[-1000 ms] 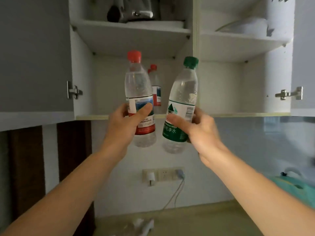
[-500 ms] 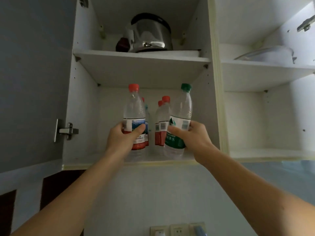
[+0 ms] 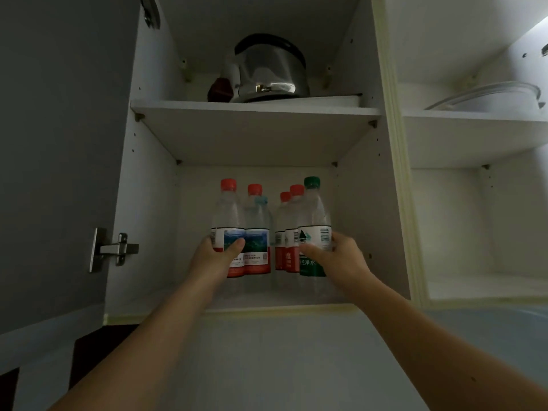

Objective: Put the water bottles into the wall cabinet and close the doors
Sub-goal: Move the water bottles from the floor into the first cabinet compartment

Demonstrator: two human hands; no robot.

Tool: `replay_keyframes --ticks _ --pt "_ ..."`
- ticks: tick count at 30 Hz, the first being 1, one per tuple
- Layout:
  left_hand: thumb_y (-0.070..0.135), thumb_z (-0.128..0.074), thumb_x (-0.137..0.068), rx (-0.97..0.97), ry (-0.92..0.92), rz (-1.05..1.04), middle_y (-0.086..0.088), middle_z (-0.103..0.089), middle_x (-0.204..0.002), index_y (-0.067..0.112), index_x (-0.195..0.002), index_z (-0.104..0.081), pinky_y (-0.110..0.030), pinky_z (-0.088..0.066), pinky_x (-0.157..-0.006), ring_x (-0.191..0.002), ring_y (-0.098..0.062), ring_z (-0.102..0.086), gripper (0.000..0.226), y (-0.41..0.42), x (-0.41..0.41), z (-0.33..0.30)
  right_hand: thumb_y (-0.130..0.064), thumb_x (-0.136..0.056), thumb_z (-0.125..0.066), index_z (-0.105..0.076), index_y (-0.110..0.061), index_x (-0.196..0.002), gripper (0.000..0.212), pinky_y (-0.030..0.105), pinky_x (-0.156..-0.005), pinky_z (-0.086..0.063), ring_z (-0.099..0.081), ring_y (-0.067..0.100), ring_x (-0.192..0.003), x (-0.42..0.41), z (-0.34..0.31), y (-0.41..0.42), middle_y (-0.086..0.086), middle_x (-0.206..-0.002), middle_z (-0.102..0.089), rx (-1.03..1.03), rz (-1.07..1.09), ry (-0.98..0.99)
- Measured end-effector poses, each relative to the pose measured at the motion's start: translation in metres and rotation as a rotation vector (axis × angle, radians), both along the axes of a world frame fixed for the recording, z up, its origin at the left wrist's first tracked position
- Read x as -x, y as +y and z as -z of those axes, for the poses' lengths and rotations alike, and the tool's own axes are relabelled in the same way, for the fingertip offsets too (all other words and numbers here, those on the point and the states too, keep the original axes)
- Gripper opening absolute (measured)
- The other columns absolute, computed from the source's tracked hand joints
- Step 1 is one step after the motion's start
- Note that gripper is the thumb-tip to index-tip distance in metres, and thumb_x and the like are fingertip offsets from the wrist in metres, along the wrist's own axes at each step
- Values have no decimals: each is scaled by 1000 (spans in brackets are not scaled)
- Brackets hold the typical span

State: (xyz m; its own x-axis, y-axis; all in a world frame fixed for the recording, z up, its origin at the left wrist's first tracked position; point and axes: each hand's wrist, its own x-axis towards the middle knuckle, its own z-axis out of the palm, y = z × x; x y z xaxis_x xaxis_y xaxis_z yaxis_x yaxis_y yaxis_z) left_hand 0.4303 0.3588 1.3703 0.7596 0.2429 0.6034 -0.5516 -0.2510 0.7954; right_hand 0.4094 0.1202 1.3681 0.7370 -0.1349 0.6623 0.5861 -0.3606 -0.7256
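Your left hand (image 3: 218,256) wraps the label band of the red-capped bottle (image 3: 227,221), thumb across the front. Your right hand (image 3: 341,259) wraps the green-capped bottle (image 3: 313,229) at its label, thumb in front, fingers behind. Both bottles are upright at centre frame, inside the lower left compartment of the wall cabinet (image 3: 154,203). Between the two held bottles stand four more bottles (image 3: 257,232). On the shelf above sits a steel kettle (image 3: 269,72). The left door (image 3: 59,143) fills the left of the frame, swung open.
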Motion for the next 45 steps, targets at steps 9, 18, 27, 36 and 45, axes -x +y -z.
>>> replay_keyframes --ticks 9,18,27,36,45 --pt "39 -69 -94 -35 70 7 -7 -69 -120 14 -129 -60 -33 -49 -81 -99 -23 -65 44 -4 -19 -5 -36 -89 -77 -65 -24 -119 34 32 -82 -60 -72 12 -95 -18 2 1 -3 -109 -74 -2 32 26" --pt "25 -69 -96 -220 101 23 -4 -69 -124 21 -126 -61 -40 -50 -100 -106 -22 -64 31 11 -4 6 -32 -93 -73 -65 -18 -129 39 16 -68 -50 -67 10 -93 -2 10 -7 0 -117 -73 188 154 81" --pt "28 -66 -96 -361 -204 -232 -3 -67 -117 15 -119 -66 -32 -50 -85 -99 -16 -60 27 -21 91 16 -28 -101 -56 -57 -15 -142 43 28 -86 -52 -66 14 -106 103 55 -40 2 -130 -67 282 352 -118" --pt "33 -58 -101 -378 -185 146 0 -56 -67 10 -83 -68 -30 -40 -61 -59 -9 -48 31 -113 216 113 -19 -98 -55 -54 6 -62 44 45 -61 -40 -55 34 -61 224 167 -89 24 -63 -56 241 360 -52" --pt "36 -56 -102 -105 151 574 3 -41 -58 19 -75 -65 -20 -25 -41 -46 -10 -30 33 -181 291 281 -24 -102 -54 -47 -6 -56 50 25 -46 -26 -37 8 -43 329 324 -141 -8 -44 -42 101 360 280"
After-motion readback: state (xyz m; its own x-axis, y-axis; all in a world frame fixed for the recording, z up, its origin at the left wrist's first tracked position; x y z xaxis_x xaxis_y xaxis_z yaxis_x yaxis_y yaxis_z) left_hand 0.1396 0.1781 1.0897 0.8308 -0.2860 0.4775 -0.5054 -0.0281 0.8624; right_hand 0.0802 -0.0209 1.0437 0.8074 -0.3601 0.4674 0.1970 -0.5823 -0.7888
